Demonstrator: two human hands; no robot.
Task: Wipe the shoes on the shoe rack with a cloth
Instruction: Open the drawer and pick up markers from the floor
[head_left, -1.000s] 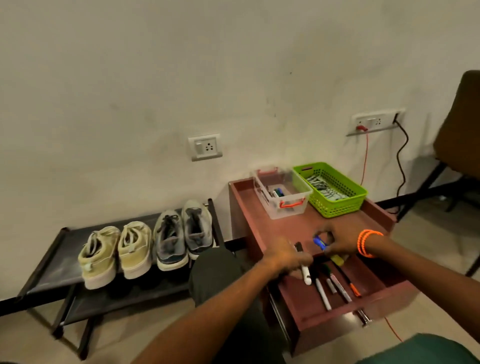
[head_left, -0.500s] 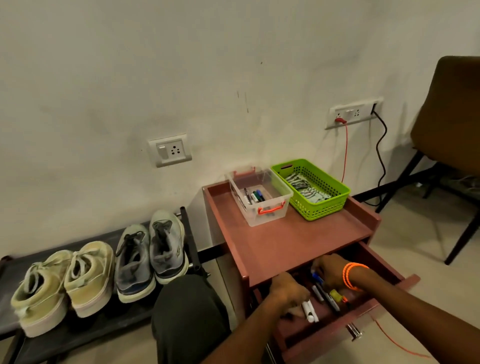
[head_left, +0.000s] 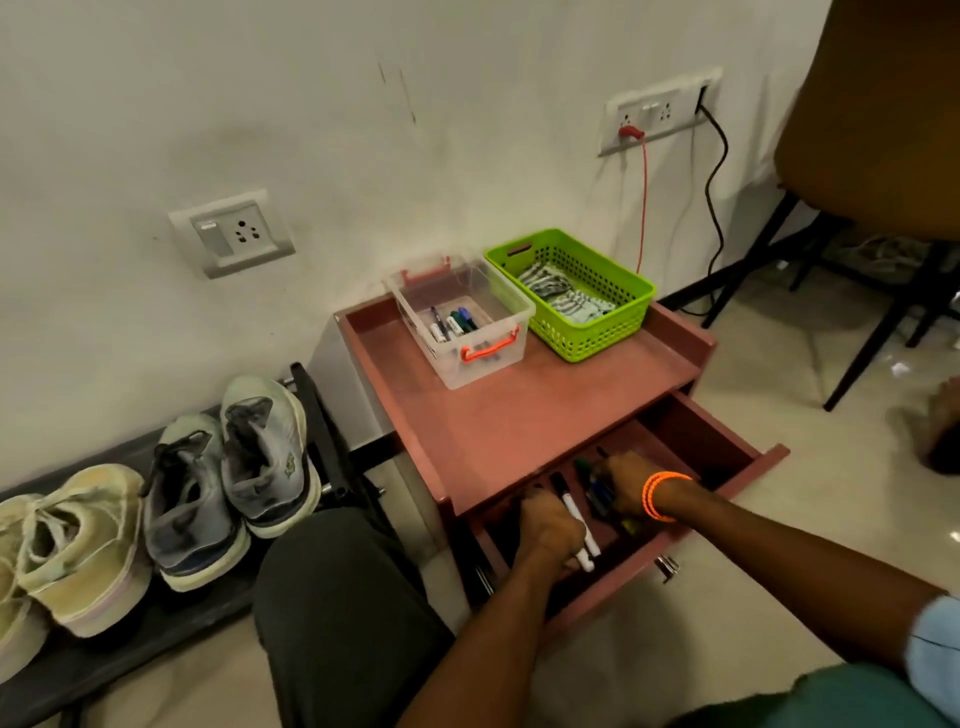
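Now my left hand curls round a marker in the drawer, lower centre. My right hand rummages among pens beside it; I cannot tell its grip.

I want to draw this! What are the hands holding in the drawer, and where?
The left hand grips a white marker around its middle. The right hand rests on the pens; whether it grips one cannot be told.

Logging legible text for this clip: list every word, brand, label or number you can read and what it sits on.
No text is readable in this frame.
Markers in the clear box: label bands too small to read.
Markers in the open drawer: any print blurred.
Grey shoes: small green mark on one heel, not legible.
Wall sockets: no lettering discernible.
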